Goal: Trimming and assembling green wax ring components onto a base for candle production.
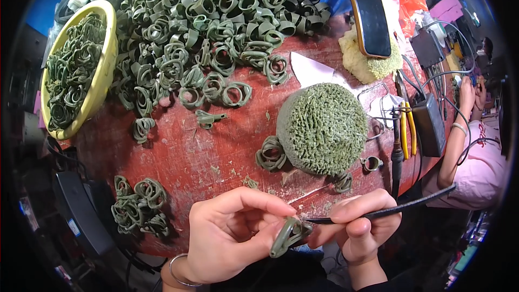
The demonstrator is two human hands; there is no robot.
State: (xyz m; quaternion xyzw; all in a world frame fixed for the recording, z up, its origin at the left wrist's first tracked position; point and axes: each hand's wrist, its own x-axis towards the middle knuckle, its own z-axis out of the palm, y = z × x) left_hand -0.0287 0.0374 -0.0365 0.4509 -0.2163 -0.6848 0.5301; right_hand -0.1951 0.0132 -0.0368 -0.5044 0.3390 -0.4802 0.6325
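Near the table's front edge, my left hand pinches a dark green ring piece between thumb and fingers. My right hand is closed round a slim black pen-like tool, from whose back end a thick black cord runs to the right. The tool's thin tip is at the ring piece's upper edge; whether the two touch I cannot tell. Just beyond my hands stands a round block with a rough green top. Green ring pieces lie against its left side and near its base.
A large heap of green rings covers the far table. On the left stands a yellow basin of green pieces; a small pile lies nearer. A phone, yellow-handled pliers and cables are at right, beside another person's arm.
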